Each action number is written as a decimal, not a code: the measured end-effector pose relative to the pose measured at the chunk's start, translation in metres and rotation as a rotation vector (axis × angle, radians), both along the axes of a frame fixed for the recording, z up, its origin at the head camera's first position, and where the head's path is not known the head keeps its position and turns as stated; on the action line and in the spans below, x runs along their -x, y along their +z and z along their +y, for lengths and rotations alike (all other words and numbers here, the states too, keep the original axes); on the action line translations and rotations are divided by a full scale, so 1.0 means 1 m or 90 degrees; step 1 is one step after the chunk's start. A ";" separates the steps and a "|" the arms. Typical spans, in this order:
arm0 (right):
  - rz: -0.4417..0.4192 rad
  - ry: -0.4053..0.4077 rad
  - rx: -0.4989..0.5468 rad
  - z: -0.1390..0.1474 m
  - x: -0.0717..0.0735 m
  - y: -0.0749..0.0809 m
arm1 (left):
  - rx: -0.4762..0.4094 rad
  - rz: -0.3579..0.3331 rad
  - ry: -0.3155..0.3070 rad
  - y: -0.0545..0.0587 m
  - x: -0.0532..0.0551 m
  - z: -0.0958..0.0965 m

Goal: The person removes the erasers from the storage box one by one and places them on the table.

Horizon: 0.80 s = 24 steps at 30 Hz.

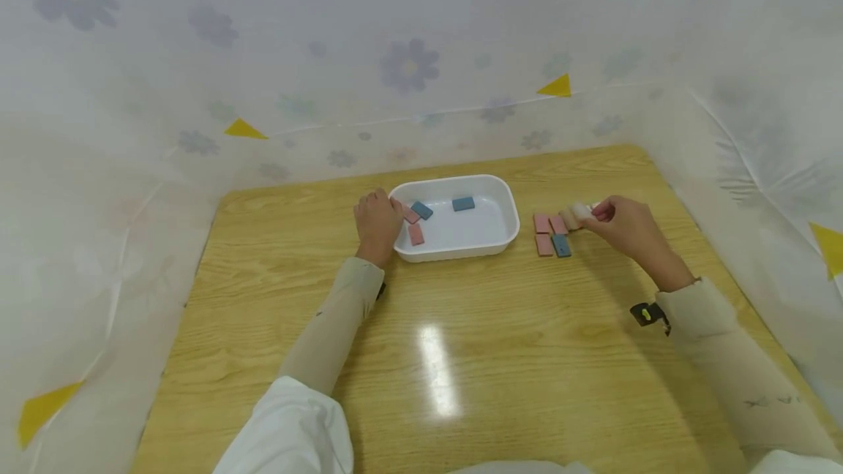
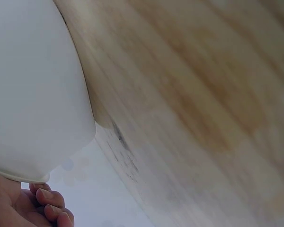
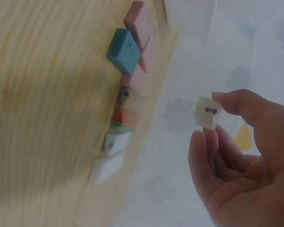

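My left hand [image 1: 378, 224] holds the left end of the white tray [image 1: 461, 249], its curled fingers [image 2: 52, 196] right at the rim in the left wrist view. Pink blocks [image 1: 416, 234] and blue blocks [image 1: 464, 203] lie inside the tray. Between the thumb and fingertips of my right hand [image 1: 628, 227] is pinched a small whitish block [image 3: 208, 113] with dark dots on its face. That hand is raised above a group of blocks to the right of the tray, where pink ones [image 1: 541, 223], a blue one [image 1: 561, 245] and, in the right wrist view, white ones [image 3: 107, 166] sit close together.
Beside the white blocks is an orange and green block [image 3: 124, 120]. Everything stands on a wood-grain table [image 1: 395, 357]. Pale flowered sheeting [image 1: 408, 123] rises around its back and sides, with yellow triangles [image 1: 245, 129] on it.
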State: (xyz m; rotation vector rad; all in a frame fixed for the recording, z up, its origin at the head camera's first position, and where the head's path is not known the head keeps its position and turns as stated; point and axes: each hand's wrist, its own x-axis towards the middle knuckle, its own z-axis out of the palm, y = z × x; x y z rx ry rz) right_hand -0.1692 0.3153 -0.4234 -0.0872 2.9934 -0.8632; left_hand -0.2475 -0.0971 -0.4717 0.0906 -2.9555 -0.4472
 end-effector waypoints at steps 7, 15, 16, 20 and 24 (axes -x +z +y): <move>0.002 -0.010 0.010 0.000 -0.006 -0.021 | 0.005 -0.007 0.003 -0.001 0.000 -0.001; -0.009 -0.012 0.020 0.000 -0.010 -0.045 | 0.006 0.000 0.005 -0.003 0.002 -0.001; -0.010 -0.011 0.021 0.000 -0.010 -0.048 | 0.005 0.001 0.006 -0.003 0.002 0.000; -0.010 -0.014 0.018 0.000 -0.010 -0.055 | 0.009 0.007 0.008 -0.004 0.003 0.000; 0.001 -0.008 0.020 0.000 -0.009 -0.060 | 0.012 0.014 0.007 -0.005 0.003 -0.001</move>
